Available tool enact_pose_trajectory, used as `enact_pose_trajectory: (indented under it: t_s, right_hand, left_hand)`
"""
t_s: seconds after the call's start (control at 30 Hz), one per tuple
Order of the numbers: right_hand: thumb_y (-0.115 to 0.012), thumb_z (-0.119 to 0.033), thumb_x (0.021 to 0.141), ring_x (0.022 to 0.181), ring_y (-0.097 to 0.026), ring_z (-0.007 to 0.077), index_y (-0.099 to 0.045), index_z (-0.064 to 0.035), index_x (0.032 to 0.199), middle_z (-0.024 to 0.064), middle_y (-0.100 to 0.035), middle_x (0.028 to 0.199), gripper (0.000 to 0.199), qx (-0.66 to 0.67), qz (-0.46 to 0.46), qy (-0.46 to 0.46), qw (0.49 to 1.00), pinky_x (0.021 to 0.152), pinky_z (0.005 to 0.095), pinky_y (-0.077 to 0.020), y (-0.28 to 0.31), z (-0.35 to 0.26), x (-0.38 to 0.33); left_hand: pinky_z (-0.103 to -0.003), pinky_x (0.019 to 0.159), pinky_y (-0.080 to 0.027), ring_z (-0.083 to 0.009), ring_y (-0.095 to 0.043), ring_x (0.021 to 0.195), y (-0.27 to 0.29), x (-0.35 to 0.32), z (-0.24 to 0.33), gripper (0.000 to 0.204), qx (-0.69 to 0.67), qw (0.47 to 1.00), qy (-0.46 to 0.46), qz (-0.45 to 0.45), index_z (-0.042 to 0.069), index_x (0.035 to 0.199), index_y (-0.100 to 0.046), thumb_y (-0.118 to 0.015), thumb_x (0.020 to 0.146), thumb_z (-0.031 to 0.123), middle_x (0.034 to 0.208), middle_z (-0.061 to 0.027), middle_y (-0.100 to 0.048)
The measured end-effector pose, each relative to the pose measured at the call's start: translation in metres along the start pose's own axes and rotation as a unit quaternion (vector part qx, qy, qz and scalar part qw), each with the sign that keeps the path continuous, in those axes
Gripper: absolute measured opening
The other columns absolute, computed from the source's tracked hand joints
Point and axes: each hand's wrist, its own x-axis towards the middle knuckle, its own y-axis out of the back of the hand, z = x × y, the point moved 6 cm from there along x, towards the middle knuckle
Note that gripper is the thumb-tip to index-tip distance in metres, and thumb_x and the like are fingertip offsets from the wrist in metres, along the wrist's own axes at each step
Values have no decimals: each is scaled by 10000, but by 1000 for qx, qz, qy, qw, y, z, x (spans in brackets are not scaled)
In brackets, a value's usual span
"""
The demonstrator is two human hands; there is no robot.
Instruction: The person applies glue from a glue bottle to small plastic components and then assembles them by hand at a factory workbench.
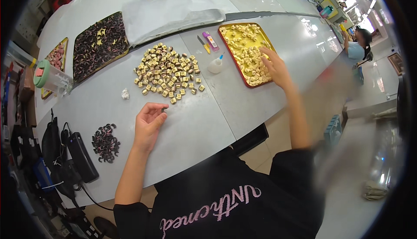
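Observation:
My left hand (147, 126) is raised over the grey table, its thumb and fingertips pinching a small dark curved piece (164, 109). To the right, my right hand (276, 69) reaches over a red-rimmed yellow tray (246, 76) strewn with small cream-coloured pieces (251, 55). Its fingers look stretched out and apart, with the tips at the pieces. Beyond my left hand spreads a heap of small cream-and-brown blocks (167, 69). A pile of black curved pieces (105, 143), some showing pinkish parts, lies left of my left forearm.
A small bottle with a blue tip (215, 65), a yellow-handled knife (204, 45) and a purple pack (210, 41) lie between heap and tray. Farther left are a tray of dark pieces (97, 43), a lidded cup (53, 79) and a black case (82, 157). Another person (358, 45) is at right.

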Motion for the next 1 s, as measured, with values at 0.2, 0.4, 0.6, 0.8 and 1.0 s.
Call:
enact_pose_trajectory:
  t_s: [0.2, 0.4, 0.6, 0.8, 1.0]
  right_hand:
    - [-492, -330, 1040, 1391, -400, 376, -416, 52, 1433, 270, -446, 1464, 553, 67, 30, -148, 986, 1157, 431, -309, -3, 45, -28]
    - [-488, -396, 1030, 1435, -318, 411, -373, 93, 1444, 307, -352, 1517, 651, -76, 85, -161, 980, 1186, 435, -263, -44, 49, -3]
    - [-493, -463, 1028, 1460, -323, 298, -340, 12, 1503, 202, -364, 1555, 689, 206, 32, -143, 967, 1189, 378, -249, -30, -2, 33]
    - [-693, -416, 911, 1430, -357, 315, -330, -7, 1512, 200, -388, 1533, 812, 121, 37, -121, 985, 1172, 401, -286, 0, 49, -2]
    - [-812, -482, 767, 1467, -283, 361, -303, -27, 1527, 208, -337, 1562, 1022, -16, -10, -70, 997, 1198, 463, -237, -14, 33, -6]
  left_hand:
    - [-219, 858, -463, -82, -568, 1026, -1, 0, 0, 243, -16, 1000, -4, -3, 51, 1089, -597, -705, 885, -25, 1187, -71, -637]
    - [-225, 816, -466, -71, -542, 892, -1, 1, 0, 240, -9, 1000, -12, -5, 54, 1102, -587, -704, 897, 11, 1154, -50, -622]
    - [-229, 819, -472, -75, -548, 901, 1, -3, 1, 237, 2, 1000, -7, 10, 47, 1105, -588, -693, 899, -3, 1145, -51, -625]
    - [-227, 834, -476, -75, -556, 917, 1, -1, 0, 238, -3, 1000, -4, 11, 48, 1116, -589, -681, 904, -8, 1174, -57, -623]
    - [-229, 835, -472, -76, -554, 903, -5, 1, 2, 233, 2, 1000, 1, -3, 53, 1118, -585, -677, 910, -2, 1179, -61, -626]
